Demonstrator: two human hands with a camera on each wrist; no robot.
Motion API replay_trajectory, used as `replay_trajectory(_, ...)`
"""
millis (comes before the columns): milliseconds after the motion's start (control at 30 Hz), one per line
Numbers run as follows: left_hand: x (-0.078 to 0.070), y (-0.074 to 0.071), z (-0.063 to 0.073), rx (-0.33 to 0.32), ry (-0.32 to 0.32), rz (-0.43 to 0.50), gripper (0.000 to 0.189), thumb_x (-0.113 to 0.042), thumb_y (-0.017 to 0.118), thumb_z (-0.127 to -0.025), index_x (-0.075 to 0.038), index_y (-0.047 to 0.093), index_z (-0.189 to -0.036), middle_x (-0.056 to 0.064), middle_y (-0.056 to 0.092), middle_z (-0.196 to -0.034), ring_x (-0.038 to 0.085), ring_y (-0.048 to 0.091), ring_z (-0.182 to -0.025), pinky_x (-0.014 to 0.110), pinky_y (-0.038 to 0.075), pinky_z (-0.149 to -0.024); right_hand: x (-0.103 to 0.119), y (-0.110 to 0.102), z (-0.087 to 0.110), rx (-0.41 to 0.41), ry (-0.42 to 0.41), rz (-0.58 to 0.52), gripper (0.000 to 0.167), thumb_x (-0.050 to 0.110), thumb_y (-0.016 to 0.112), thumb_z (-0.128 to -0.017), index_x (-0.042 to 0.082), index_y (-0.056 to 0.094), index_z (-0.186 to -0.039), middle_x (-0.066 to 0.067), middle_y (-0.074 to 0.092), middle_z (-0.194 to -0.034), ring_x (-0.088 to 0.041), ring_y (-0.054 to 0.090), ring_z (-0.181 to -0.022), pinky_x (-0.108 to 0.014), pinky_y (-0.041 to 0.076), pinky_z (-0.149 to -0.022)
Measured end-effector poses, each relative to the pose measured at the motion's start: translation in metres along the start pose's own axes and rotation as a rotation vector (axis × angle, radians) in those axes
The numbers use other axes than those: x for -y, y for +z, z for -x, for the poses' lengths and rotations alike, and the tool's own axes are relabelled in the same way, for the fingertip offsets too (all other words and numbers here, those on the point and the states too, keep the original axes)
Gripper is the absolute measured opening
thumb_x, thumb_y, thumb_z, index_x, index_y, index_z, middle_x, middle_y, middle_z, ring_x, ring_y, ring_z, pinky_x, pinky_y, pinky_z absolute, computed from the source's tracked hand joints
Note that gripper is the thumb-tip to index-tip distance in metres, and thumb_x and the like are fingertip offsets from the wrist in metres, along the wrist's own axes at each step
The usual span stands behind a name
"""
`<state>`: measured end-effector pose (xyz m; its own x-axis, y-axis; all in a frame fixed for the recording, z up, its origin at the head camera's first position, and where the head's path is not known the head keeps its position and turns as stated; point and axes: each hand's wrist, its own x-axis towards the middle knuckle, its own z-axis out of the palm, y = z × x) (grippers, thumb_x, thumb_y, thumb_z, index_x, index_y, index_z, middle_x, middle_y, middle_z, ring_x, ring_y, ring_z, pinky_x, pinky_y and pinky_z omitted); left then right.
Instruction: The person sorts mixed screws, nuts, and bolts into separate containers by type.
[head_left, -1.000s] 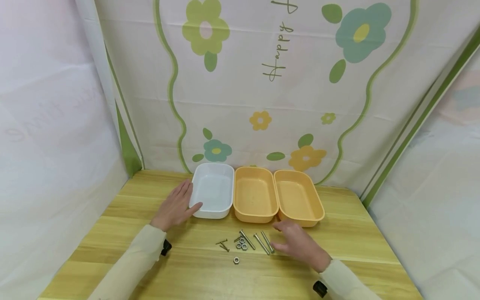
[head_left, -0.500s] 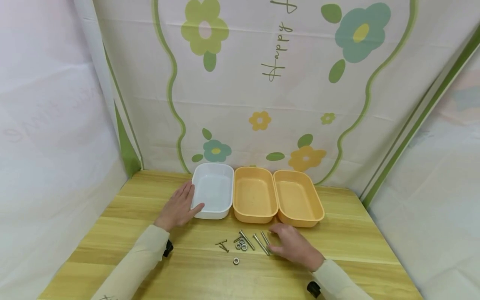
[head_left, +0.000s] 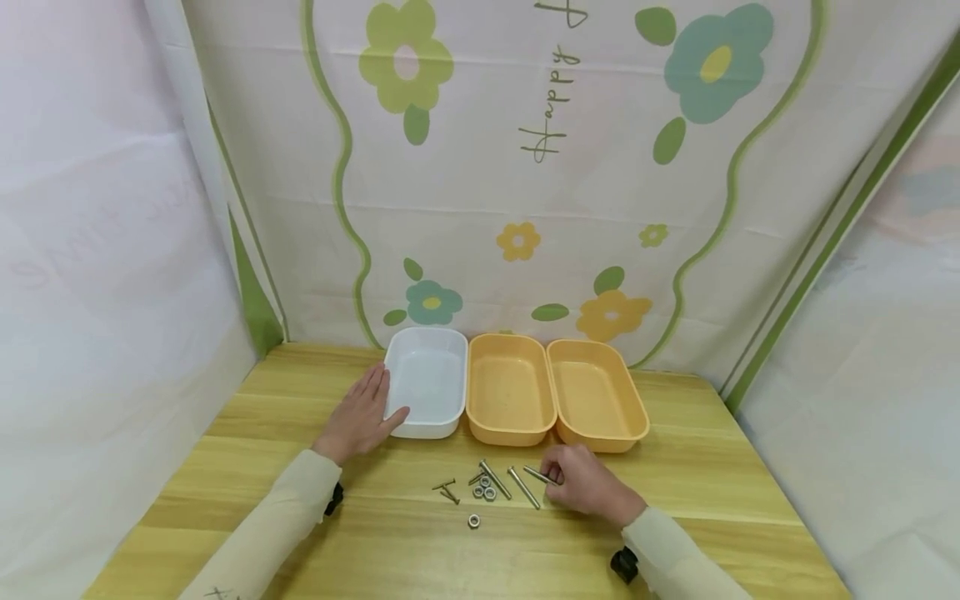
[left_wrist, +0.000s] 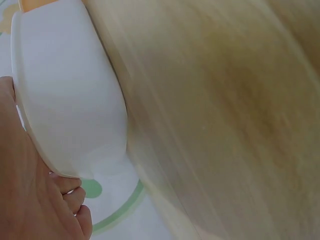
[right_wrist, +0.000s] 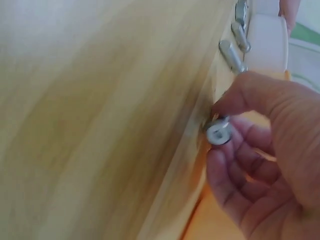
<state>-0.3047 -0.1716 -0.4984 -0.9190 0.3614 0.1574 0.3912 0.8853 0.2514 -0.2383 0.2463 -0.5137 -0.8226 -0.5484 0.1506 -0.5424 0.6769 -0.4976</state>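
My left hand (head_left: pixel 356 423) rests on the left side of the white plastic tray (head_left: pixel 424 430), fingers fairly straight along its edge and thumb reaching over the near rim. In the left wrist view, that hand lies against the rim beside the tray's white wall (left_wrist: pixel 75 95). In front of the right yellow tray (head_left: pixel 604 445), my right hand (head_left: pixel 591 485) pinches a long metal bolt (head_left: pixel 536 474) between thumb and fingers. The bolt's round head (right_wrist: pixel 218 134) faces the right wrist camera. Another long bolt (head_left: pixel 523 487) lies on the table just left of that hand.
A middle yellow tray (head_left: pixel 512 437) stands between the other two. Nearer me on the wooden table (head_left: pixel 420 558) lie a third long bolt (head_left: pixel 496 481), several nuts (head_left: pixel 489 494), a lone nut (head_left: pixel 473 521) and small brass-coloured screws (head_left: pixel 448 495). A flowered cloth (head_left: pixel 465 183) hangs behind the trays.
My right hand has moved slightly left, closed its fingers on the rightmost bolt and turned it from its earlier slant. The left hand stays on the white tray.
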Motion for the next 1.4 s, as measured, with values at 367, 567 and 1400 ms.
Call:
replay_trajectory(367, 0.000, 0.000, 0.002, -0.001, 0.005, 0.008, 0.086, -0.049, 0.043, -0.111, 0.017, 0.022, -0.160, 0.033, 0.017, -0.172, 0.049, 0.018, -0.162, 0.062, 0.022, -0.131, -0.004, -0.017, -0.009, 0.033, -0.141, -0.027, 0.021, -0.001, 0.075, -0.079, 0.016, 0.070, -0.089, 0.010, 0.066, -0.079, 0.003, 0.058, -0.070, -0.017, 0.054, -0.061)
replay_trajectory(567, 0.002, 0.001, 0.002, 0.001, 0.007, -0.001, 0.086, -0.051, 0.042, -0.111, 0.017, 0.022, -0.160, 0.032, 0.016, -0.173, 0.048, 0.017, -0.162, 0.061, 0.022, -0.132, 0.007, -0.030, -0.021, 0.050, -0.213, -0.042, 0.022, -0.002, 0.075, -0.078, 0.015, 0.072, -0.091, 0.004, 0.069, -0.080, 0.000, 0.060, -0.070, -0.017, 0.054, -0.062)
replay_trajectory(1400, -0.001, -0.001, 0.004, 0.003, 0.008, 0.005, 0.085, -0.049, 0.042, -0.111, 0.017, 0.022, -0.160, 0.033, 0.017, -0.172, 0.049, 0.017, -0.162, 0.062, 0.023, -0.131, 0.054, -0.053, -0.099, 0.056, -0.265, 0.053, 0.013, 0.005, 0.073, -0.082, 0.014, 0.072, -0.091, 0.005, 0.069, -0.085, -0.007, 0.062, -0.074, -0.019, 0.056, -0.068)
